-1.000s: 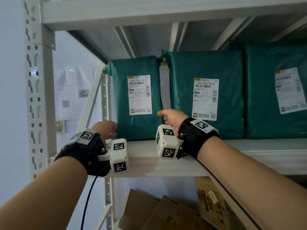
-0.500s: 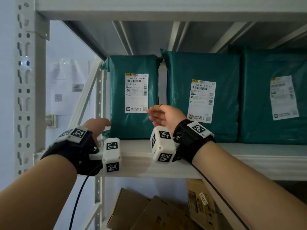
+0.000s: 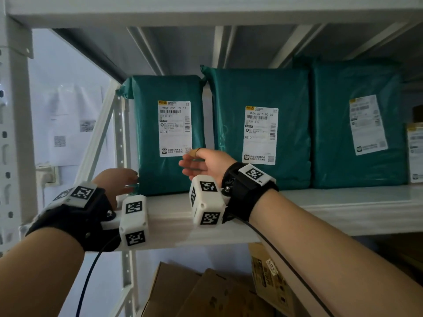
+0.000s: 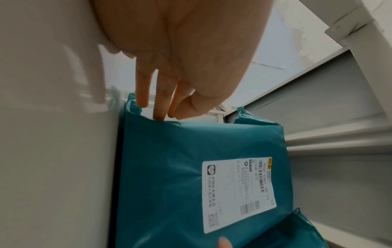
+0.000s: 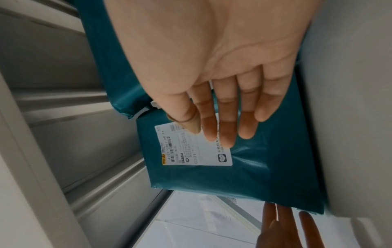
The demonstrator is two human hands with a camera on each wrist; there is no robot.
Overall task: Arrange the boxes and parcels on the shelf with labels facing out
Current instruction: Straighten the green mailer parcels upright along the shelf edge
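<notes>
**Parcels upright on the shelf, hands at the leftmost one**

Shelf (image 3: 343,209) boards of pale metal are seen carrying three teal parcels stood upright in a row, each with its white label turned outward. The C301 parcel (image 3: 169,136) is taken as landmark: it is placed at the left end of the row, by the rack's corner post. Immediately to its right, with a narrow gap between, the A010 parcel (image 3: 261,131) is stood; further right again, the third teal parcel (image 3: 357,124) is set, its label blurred. Beyond that one, at the frame edge, part of a pale box (image 3: 415,154) is glimpsed. Below the landmark, on the lower level, brown cartons (image 3: 206,294) are stored.

The left hand (image 3: 116,181) is held at the landmark's lower left edge, fingers (image 4: 158,100) straight and touching the plastic there. The right hand (image 3: 206,163) is held open before the landmark's lower right corner, fingers (image 5: 224,120) extended and relaxed over its label (image 3: 175,128), nothing gripped.
</notes>
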